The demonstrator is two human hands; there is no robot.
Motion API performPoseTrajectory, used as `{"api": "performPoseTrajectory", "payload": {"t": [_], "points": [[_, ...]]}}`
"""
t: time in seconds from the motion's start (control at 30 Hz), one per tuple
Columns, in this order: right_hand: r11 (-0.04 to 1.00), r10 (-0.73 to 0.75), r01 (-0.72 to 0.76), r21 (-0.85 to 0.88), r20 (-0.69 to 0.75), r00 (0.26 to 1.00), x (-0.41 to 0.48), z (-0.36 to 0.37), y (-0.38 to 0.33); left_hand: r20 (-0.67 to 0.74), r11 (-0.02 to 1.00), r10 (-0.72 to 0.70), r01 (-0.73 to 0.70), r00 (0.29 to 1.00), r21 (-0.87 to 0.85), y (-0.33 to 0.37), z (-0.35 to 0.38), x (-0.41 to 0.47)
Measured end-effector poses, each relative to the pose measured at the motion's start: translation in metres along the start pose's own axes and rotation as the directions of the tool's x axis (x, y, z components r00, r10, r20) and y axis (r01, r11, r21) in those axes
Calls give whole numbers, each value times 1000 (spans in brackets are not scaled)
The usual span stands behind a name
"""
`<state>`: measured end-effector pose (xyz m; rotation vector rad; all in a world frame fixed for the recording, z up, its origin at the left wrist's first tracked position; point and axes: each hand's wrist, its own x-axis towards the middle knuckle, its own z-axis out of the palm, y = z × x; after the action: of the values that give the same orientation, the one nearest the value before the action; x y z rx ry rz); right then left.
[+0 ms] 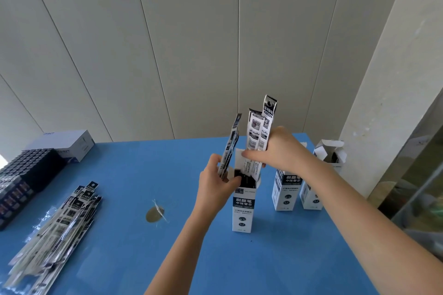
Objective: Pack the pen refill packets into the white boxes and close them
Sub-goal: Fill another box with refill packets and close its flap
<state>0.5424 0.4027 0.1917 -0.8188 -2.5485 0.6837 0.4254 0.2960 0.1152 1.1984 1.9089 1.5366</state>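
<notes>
A tall white box (243,208) stands upright and open-topped on the blue table (275,258) in the middle. My left hand (215,181) grips a bunch of refill packets (230,146) at the box's left rim. My right hand (275,148) pinches two or three upright packets (260,129) whose lower ends reach into the box's mouth. Dark packet tops show inside the box. A loose pile of refill packets (62,227) lies at the table's left front.
Two more white boxes (286,190) (311,195) stand to the right, behind my right forearm; an opened one (332,153) stands near the wall corner. A black tray of packed items (21,177) and a grey carton (72,145) sit far left. A round cable hole (154,213) marks the table.
</notes>
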Motion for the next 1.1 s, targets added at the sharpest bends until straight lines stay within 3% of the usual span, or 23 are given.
{"api": "performPoseTrajectory", "payload": {"t": [0.17,0.53,0.7,0.83,1.1], "points": [[994,-94,95,48,-33,995,2,2,2,62,992,68,-74,996,99,0,-2,3],[984,-42,47,172,-31,999,2,-11,2,101,891,119,-151,988,428,-4,-8,13],[974,-52,49,221,6,999,5,-8,3,197,919,99,-166,975,357,-4,-11,15],[979,-52,42,198,43,998,6,-7,4,227,977,34,-80,973,199,-8,-11,14],[961,-55,16,278,133,990,14,-7,2,211,990,7,-37,977,137,-11,-11,16]]}}
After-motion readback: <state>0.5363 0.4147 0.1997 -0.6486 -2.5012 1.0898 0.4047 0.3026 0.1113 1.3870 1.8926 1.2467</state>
